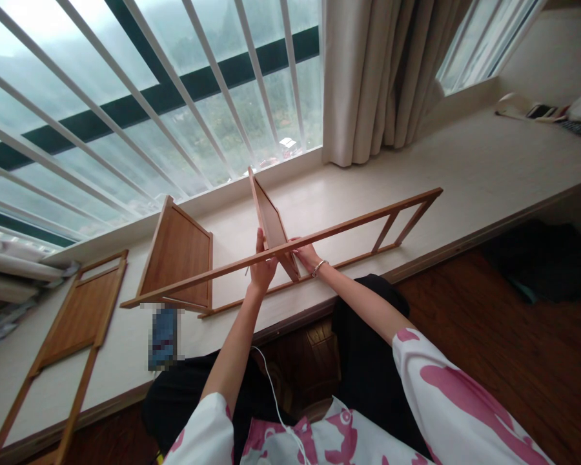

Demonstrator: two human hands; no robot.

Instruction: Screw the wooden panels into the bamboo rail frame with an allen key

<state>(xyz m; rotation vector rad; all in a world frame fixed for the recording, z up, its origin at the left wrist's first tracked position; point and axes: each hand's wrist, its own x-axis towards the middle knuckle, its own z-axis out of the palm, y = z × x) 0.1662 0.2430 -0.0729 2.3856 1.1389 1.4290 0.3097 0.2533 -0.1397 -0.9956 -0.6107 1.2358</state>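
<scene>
Over the pale ledge (465, 168), we grasp a wooden panel (270, 210) with our left hand (263, 270) and right hand (308, 256), one on either side, a long wooden rail (353, 222) crossing before it.

Pale daylight reaches me through the window (193, 132), almost white at upper left, the view outside hazy. The wooden panel (270, 216) I hold has a pale sheen; the floor (455, 316) lies dim. Lens distortion stretches my right sleeve (458, 394); blocky pixels hide a bluish thing (164, 339).
</scene>
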